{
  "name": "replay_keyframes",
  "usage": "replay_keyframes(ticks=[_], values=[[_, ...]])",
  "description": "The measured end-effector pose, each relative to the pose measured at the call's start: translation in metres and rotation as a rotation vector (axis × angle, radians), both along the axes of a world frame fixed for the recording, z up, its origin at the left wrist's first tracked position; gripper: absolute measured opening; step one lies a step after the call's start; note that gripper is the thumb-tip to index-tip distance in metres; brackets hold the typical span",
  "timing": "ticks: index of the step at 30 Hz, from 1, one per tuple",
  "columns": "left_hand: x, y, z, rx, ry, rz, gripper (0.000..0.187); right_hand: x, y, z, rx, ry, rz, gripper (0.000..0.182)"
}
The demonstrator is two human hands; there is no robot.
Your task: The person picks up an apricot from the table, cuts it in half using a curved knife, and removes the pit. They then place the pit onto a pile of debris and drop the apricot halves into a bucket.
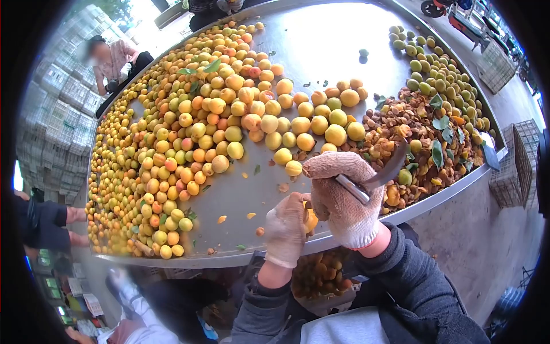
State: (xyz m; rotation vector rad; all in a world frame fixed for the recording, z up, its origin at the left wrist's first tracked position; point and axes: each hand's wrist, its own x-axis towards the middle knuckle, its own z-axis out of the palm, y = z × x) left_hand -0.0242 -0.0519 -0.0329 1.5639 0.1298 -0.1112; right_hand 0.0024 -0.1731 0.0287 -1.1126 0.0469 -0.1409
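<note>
My left hand (286,230), in a pale knit glove, is closed around an apricot (311,221) at the table's near edge. My right hand (345,198), gloved and stained brown, grips a knife (391,167) with a curved blade that points up and to the right. Its fingertips are close beside the fruit; whether they touch it is hard to tell. Many yellow and orange apricots (217,106) cover the left and middle of the metal table (229,195). Beyond my right hand lies a heap of brown pits and scraps (401,123) with leaves.
Green fruit (447,77) lines the table's right side. Below the near edge, a container of apricot pieces (323,272) stands between my arms. Crates (513,166) stand at the right and are stacked at the left. One person (114,63) sits at the far left; others are partly visible.
</note>
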Motion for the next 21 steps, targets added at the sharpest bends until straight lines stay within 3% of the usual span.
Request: replay_keyframes(ticks=[3, 6, 8, 10, 15, 17, 18, 20, 21], values=[[0.001, 0.000, -0.003, -0.074, 0.058, 0.016, 0.039, 0.002, -0.002, 0.001, 0.044, 0.054, 0.006, 0.015], [-0.002, 0.003, -0.006, 0.079, -0.034, -0.014, 0.039, 0.003, -0.004, 0.001, 0.087, 0.112, 0.013, 0.015], [-0.004, 0.009, -0.012, -0.001, 0.050, -0.087, 0.035, 0.008, -0.007, -0.004, 0.103, 0.132, 0.012, 0.015], [-0.003, 0.008, -0.016, -0.033, 0.032, -0.085, 0.035, 0.019, -0.010, -0.020, 0.410, 0.170, 0.040, 0.014], [0.000, 0.009, 0.001, -0.165, 0.112, -0.094, 0.033, 0.022, -0.005, -0.026, 0.625, 0.230, 0.000, 0.014], [0.000, 0.010, 0.007, -0.579, 0.372, -0.155, 0.044, 0.015, -0.001, -0.017, 0.407, 0.146, -0.043, 0.015], [0.002, 0.016, 0.003, -0.582, 0.369, -0.154, 0.044, 0.015, 0.000, -0.015, 0.404, 0.144, -0.040, 0.015], [0.006, 0.028, -0.005, -1.254, 0.596, -0.470, 0.036, 0.013, 0.001, -0.014, 0.441, 0.124, -0.023, 0.016], [0.002, 0.027, -0.008, -0.614, 0.343, -0.398, 0.047, 0.016, 0.001, -0.015, 0.470, 0.164, -0.033, 0.017]])
